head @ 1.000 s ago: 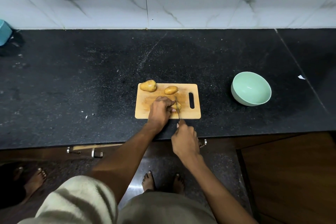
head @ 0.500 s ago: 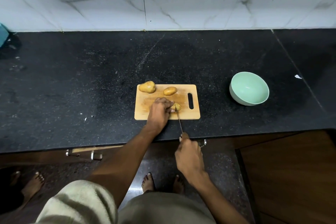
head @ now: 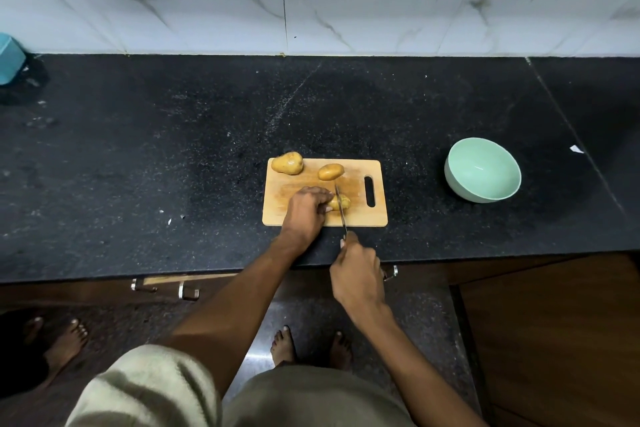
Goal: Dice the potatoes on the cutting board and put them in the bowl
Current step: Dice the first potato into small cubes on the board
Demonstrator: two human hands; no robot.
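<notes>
on cutting board (head: 294, 208), three potatoes (head: 287, 163), one knife (head: 340, 206)

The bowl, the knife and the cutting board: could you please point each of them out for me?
Bowl (head: 465, 189): head view, on its outer wall.
Knife (head: 341, 210): head view, on the blade.
Cutting board (head: 360, 170): head view, on bare wood near the handle slot.

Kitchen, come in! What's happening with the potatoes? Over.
Left hand holds potato on board. Right hand grips knife, mid-cut. Bowl empty. Nothing blocking.
</notes>
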